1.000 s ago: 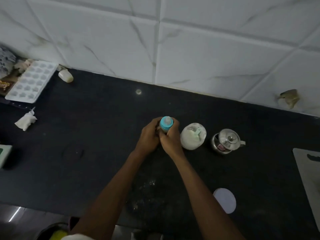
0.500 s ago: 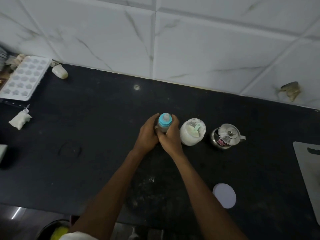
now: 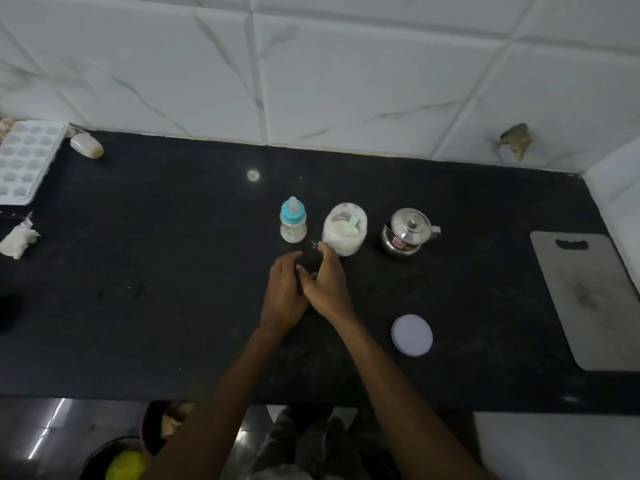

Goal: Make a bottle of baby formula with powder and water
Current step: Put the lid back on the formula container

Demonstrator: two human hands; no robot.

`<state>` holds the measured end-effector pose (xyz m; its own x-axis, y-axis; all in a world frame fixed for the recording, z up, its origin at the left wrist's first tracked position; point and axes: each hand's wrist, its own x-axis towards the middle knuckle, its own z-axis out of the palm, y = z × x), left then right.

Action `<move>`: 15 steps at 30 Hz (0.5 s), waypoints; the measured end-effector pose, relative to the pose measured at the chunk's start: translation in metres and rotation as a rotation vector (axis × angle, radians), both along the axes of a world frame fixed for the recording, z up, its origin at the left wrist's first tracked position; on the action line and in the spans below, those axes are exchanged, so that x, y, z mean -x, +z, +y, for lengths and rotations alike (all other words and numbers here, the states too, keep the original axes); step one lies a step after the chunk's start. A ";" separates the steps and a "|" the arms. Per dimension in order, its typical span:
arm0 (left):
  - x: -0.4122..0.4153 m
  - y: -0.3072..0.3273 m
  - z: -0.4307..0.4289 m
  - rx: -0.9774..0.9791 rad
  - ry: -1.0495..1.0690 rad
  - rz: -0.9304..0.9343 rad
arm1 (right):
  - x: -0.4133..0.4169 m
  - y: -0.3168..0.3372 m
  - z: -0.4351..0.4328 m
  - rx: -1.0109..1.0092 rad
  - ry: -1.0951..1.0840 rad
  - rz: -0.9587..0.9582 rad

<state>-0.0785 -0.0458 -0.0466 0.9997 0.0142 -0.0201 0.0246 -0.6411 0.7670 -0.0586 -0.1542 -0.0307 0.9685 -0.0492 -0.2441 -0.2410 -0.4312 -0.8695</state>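
- Nearest the camera, both forearms reach from the bottom edge up over the dark worktop (image 3: 138, 323), converging toward its middle.
- A round white lid (image 3: 411, 335) lies flat on the worktop to the right of the right forearm, well apart from the jar it seems to fit.
- The left hand (image 3: 284, 292) is palm-down, fingers loosely extended and holding nothing.
- The right hand (image 3: 327, 285) lies against it, their fingers touching; it too is loosely spread and empty, its thumb tip raised just beside the base of the powder jar (image 3: 344, 228).
- Half a second ago both hands were wrapped around the baby bottle (image 3: 293, 221); now they have let go and drawn back toward the person.
- The bottle stands alone and upright just beyond the hands, long axis vertical, its teat and blue collar pointing up, left of the jar and apart from it.
- The open jar of white powder holds a pale green scoop (image 3: 353, 224).
- Right of it sits a small steel kettle (image 3: 408, 233) with its lid on and its spout turned right.
- A grey chopping board (image 3: 588, 306) lies at the far right.
- Far left, a white ice tray (image 3: 24, 161) rests by the tiled wall (image 3: 346, 81).
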 end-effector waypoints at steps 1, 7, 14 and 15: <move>0.007 0.002 -0.006 -0.028 -0.057 -0.009 | 0.009 0.002 -0.008 0.039 0.001 -0.014; 0.036 0.003 -0.048 -0.241 -0.353 -0.122 | 0.062 0.003 -0.062 0.371 0.046 -0.092; 0.054 -0.011 -0.084 -0.540 -0.578 -0.153 | 0.111 -0.002 -0.115 0.901 -0.058 -0.196; 0.056 -0.013 -0.086 -0.560 -0.593 -0.150 | 0.114 -0.003 -0.119 0.918 -0.067 -0.163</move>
